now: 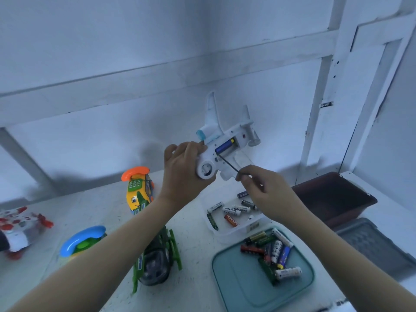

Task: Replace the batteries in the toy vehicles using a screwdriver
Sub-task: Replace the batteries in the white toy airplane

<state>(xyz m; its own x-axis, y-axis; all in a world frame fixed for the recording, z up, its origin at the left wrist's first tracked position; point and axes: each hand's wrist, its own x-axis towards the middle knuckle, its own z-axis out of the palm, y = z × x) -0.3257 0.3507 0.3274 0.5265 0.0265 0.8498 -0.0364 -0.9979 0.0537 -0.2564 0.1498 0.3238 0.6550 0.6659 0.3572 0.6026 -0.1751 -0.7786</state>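
Above the white counter (191, 239), before pale walls (112, 52), my left grip (182, 167) wraps the plane (225, 131). My right grip (261, 188) pinches the screwdriver (229, 165), its tip by the plane's open battery bay (225, 147). Toys (139, 192) lie left, batteries (274, 248) right.

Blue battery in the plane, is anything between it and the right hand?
Nothing visible covers the blue battery: the compartment of the toy plane lies open. The right hand pinches the screwdriver, its tip just below the compartment, not across it.
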